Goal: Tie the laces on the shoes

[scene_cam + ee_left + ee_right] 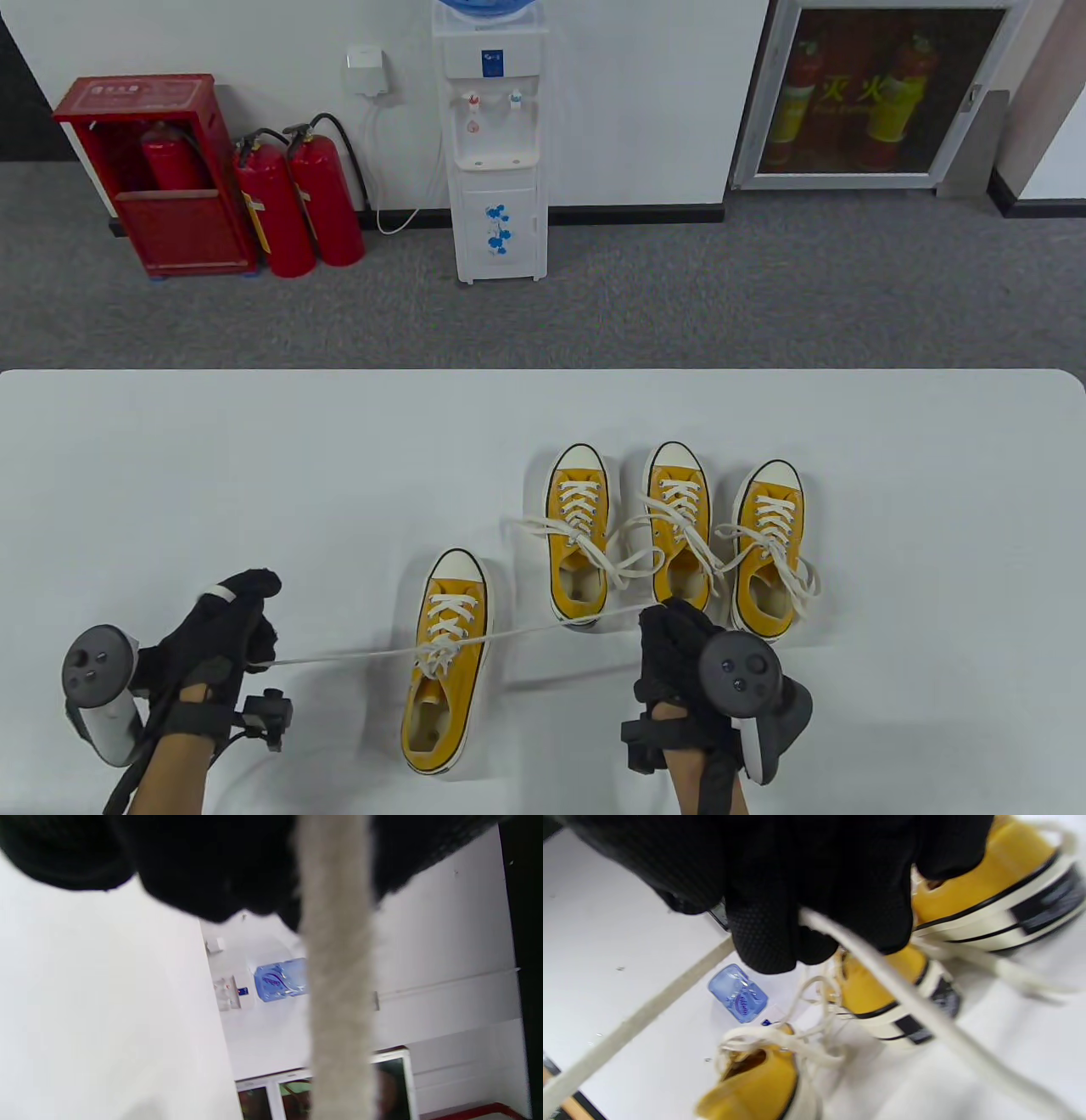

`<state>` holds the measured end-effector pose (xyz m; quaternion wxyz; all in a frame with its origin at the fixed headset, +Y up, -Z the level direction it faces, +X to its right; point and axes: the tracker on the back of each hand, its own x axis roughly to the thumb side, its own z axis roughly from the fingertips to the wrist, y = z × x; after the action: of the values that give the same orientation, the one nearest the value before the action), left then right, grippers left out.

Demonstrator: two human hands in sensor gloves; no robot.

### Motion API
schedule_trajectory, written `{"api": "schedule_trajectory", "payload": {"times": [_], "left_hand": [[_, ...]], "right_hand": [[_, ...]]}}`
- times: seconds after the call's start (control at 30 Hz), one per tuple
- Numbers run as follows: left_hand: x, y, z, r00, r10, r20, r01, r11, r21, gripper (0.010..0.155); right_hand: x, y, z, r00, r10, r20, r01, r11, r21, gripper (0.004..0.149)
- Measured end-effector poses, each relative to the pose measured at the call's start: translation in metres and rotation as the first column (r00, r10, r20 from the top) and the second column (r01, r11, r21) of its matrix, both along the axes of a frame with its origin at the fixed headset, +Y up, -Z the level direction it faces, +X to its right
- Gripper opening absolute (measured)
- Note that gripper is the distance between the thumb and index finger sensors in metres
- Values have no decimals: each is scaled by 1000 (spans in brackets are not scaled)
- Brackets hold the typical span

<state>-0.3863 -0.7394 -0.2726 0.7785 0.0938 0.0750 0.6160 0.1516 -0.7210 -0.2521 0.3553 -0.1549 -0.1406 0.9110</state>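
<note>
A yellow sneaker (445, 662) stands near the table's front, toe pointing away. Its white lace (356, 655) is crossed at the top eyelets and stretched taut to both sides. My left hand (254, 641) grips the left lace end, left of the shoe. My right hand (670, 628) grips the right lace end, right of the shoe and just in front of the row of shoes. In the left wrist view the lace (339, 984) hangs from my gloved fingers (212, 866). In the right wrist view my fingers (814, 908) pinch the lace (908, 997) above the sneaker (755, 1082).
Three more yellow sneakers (579, 535) (679, 526) (768, 552) stand in a row at the back right, with loose laces spilling between them. Beyond the table's far edge (543, 372) are a water dispenser (496, 144) and fire extinguishers (297, 204).
</note>
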Motion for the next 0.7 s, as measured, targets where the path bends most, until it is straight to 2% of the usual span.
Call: {"api": "schedule_trajectory", "payload": {"times": [0.2,0.43,0.7], "left_hand": [[-13,-3,0,994,-99,-37,95,992,-89,37],[-28,-10,5,985,-116,-125,94,982,-166,38],[-37,-27,4,983,-119,-142,74,956,-285,38]], "right_hand": [[12,-4,2,998,31,51,-27,996,-83,46],[18,-9,0,993,91,76,-76,982,-174,45],[24,-16,-3,992,87,88,-64,969,-237,44]]}}
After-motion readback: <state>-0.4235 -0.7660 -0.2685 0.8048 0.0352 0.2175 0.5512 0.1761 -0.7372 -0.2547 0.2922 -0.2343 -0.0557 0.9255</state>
